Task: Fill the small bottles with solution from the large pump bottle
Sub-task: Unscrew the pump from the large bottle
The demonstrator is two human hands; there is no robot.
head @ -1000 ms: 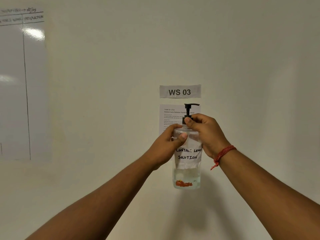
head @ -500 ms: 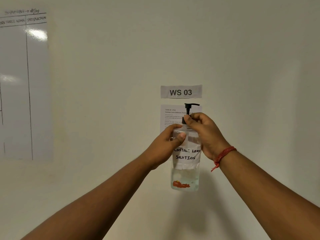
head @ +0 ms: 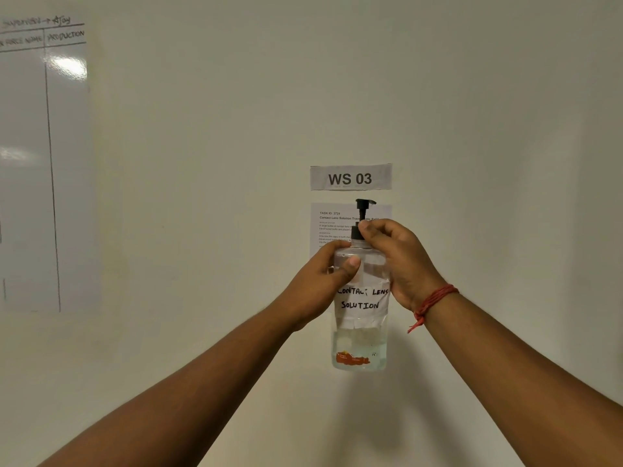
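Head view, left to right: whiteboard (head: 43, 163) on the wall at far left; left hand (head: 317, 281) wraps the shoulder of the large pump bottle (head: 360, 298), thumb across its front, apparently to steady it upright and raised in front of the wall. Right hand (head: 394, 257) pinches the black pump collar (head: 356, 232) with its fingertips, likely to unscrew it, with a "WS 03" sign (head: 350, 177) and task sheet (head: 332, 227) behind. No small bottles or desk in frame; liquid sits low in the bottle.
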